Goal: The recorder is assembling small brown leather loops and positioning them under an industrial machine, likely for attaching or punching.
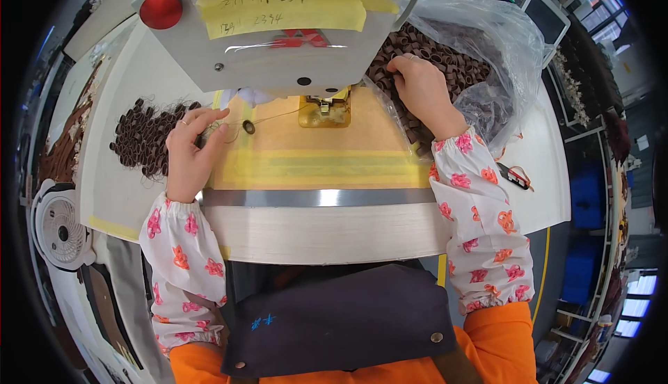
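My left hand [191, 149] is beside the pile of brown fabric loops [142, 136] left of the sewing machine [292, 57]. Its thumb and fingers are apart, with a blurred greenish bit in the gap. A single brown loop [248, 127] lies just right of the fingertips, and thin thread [282, 112] runs from there toward the presser foot [325, 106]. My right hand [426, 92] reaches over a heap of loose brown loops [456, 64] at the mouth of a clear plastic bag [511, 43]. Its fingers are curled together against the heap; their tips hide whatever they grip.
The machine head, with a red button [161, 10] and yellow tape, overhangs the work plate [320, 144]. A metal strip [327, 197] crosses the table's front. Black thread snips [515, 176] lie by my right sleeve. A white fan [62, 231] stands at the left.
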### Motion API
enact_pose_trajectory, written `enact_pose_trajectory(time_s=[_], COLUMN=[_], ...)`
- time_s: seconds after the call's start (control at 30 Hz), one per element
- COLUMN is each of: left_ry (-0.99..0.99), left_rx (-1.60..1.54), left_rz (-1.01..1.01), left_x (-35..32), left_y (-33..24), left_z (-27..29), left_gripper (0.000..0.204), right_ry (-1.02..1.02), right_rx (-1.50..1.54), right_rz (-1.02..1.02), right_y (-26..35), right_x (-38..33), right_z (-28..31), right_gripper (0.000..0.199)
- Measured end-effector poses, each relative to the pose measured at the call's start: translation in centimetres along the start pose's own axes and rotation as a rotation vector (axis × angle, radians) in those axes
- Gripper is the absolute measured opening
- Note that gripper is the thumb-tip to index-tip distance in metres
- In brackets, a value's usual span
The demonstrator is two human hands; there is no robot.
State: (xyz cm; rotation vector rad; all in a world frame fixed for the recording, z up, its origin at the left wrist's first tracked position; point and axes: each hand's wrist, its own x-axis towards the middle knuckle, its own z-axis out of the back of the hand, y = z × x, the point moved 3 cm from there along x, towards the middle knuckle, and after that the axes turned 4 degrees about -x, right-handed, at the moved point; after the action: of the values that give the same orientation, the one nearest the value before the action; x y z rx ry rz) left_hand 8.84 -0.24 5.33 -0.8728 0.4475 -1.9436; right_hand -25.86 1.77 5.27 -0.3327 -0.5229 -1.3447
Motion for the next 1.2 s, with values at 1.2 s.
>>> enact_pose_trajectory(time_s=[1.2], left_ry=[0.447], left_rx=[-0.322], left_rz=[0.013], left_x=[2.1], left_y=[-6.1], left_z=[-8.7], left_gripper=[0.026], right_ry=[0.082], right_rx=[0.534], right_rz=[0.088], right_y=[10.5], right_x=[-3.1], right_z=[-0.4], right_gripper=[0.028])
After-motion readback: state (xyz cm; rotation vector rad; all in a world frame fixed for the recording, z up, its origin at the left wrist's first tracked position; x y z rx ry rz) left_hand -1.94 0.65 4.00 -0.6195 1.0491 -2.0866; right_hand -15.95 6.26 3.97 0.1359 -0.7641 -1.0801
